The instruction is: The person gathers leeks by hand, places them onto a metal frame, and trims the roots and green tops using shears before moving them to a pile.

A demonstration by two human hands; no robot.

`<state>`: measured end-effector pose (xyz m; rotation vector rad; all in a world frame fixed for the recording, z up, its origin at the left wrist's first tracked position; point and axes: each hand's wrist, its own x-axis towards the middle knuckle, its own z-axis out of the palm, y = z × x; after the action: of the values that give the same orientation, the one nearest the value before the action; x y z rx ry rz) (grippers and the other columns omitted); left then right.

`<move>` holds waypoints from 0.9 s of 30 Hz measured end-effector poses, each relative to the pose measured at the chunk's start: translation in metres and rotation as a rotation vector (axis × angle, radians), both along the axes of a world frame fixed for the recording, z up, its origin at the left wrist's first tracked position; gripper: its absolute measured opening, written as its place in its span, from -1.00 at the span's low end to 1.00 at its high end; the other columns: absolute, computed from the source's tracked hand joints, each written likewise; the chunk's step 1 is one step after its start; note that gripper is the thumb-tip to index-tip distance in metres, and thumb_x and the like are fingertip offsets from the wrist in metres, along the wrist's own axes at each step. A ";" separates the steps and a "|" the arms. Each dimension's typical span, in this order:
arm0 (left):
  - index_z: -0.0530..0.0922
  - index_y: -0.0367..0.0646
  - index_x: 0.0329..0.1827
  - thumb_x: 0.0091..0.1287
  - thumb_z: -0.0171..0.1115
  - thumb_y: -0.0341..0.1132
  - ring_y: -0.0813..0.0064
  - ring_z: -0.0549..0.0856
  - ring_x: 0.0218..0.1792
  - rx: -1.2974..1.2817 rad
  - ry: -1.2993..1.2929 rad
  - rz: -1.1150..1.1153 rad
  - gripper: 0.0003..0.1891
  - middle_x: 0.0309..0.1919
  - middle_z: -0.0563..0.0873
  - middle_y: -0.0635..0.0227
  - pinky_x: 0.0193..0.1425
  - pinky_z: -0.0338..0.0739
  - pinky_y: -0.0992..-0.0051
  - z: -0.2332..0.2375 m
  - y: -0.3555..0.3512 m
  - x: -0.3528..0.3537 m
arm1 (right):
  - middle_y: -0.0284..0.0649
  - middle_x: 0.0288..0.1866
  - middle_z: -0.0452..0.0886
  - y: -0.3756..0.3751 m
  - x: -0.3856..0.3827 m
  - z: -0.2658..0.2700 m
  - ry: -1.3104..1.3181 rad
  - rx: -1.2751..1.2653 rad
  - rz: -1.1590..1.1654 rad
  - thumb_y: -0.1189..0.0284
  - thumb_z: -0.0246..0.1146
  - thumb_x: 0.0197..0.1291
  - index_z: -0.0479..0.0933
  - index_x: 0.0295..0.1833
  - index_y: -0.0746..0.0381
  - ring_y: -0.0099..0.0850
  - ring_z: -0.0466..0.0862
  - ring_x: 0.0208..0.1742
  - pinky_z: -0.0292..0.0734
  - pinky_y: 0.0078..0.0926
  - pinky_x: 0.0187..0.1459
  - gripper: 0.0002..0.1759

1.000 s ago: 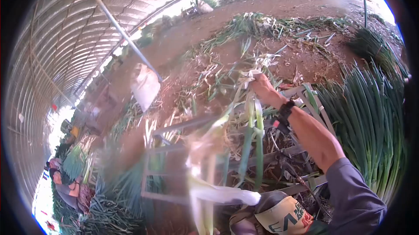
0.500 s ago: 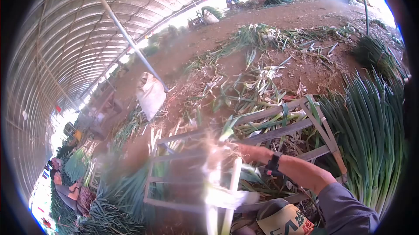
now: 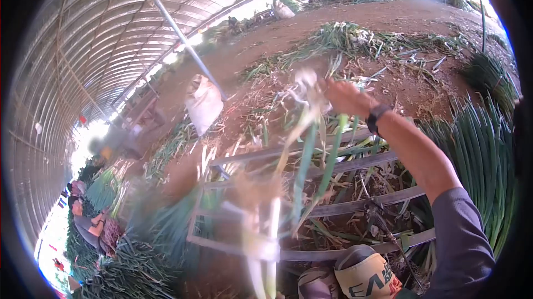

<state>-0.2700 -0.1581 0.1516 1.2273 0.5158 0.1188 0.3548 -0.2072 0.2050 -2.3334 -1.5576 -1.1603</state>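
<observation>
Scallion [image 3: 271, 227]: white stalk, blurred, low in the middle of the view, upright before the frame [image 3: 355, 164]. Outer leaves [image 3: 304, 154]: green and pale strips, drawn up and away from the stalk, tips gathered above. Right hand [image 3: 344, 98]: raised over the frame, clenched on the leaf tips; dark band at the wrist, grey sleeve below. Left hand [image 3: 251, 185]: blurred tan shape close beside the stalk; grip not to be told. Stripping judged part-way: leaves pulled high yet attached low on the stalk, white end not yet bare. Frame: grey metal bars, littered with cast-off leaves and roots. Heap [image 3: 477, 154]: long green scallions just right of the frame, judged unworked. Soil [image 3: 277, 38] beyond, strewn with trimmings [image 3: 344, 38]. Sack [image 3: 202, 102]: white, beside a slanted pole [image 3: 183, 38]. Arched plastic roof overhead. People [image 3: 83, 224]: far left, low among further green bundles, well apart.
</observation>
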 end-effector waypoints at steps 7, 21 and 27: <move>0.64 -0.22 0.18 0.43 0.41 -0.32 0.53 0.72 -0.25 0.315 0.151 0.079 -0.68 -0.26 0.74 0.36 -0.19 0.61 0.42 -0.020 0.009 0.025 | -0.04 -0.24 0.72 0.003 -0.213 -0.016 1.102 -0.387 0.581 -0.07 0.36 0.33 0.01 0.71 0.22 -0.18 0.75 -0.29 0.70 -0.18 -0.17 0.07; 0.44 -0.37 -0.04 0.35 0.38 -0.07 0.00 0.55 -0.34 0.951 0.314 -0.122 -0.51 -0.35 0.52 -0.01 -0.21 0.46 0.05 -0.029 -0.038 0.043 | -0.10 -0.24 0.67 0.026 -0.190 0.007 0.496 -0.301 0.009 0.17 0.35 0.31 0.57 -0.02 0.29 -0.36 0.74 -0.29 0.69 -0.33 -0.31 -0.61; 0.45 -0.38 0.02 0.38 0.35 -0.02 -0.15 0.61 -0.26 0.901 0.411 -0.168 -0.48 -0.29 0.56 -0.13 -0.19 0.47 0.01 -0.014 -0.054 0.046 | -0.03 -0.32 0.69 0.006 -0.157 0.002 0.753 -0.201 0.293 -0.02 0.39 0.31 0.51 0.37 0.25 -0.22 0.74 -0.27 0.68 -0.20 -0.29 -0.29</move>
<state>-0.2240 -0.2120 0.1379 2.1952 0.7460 -0.0600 0.1976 -0.2017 0.2071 -2.1457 -1.6511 -0.0299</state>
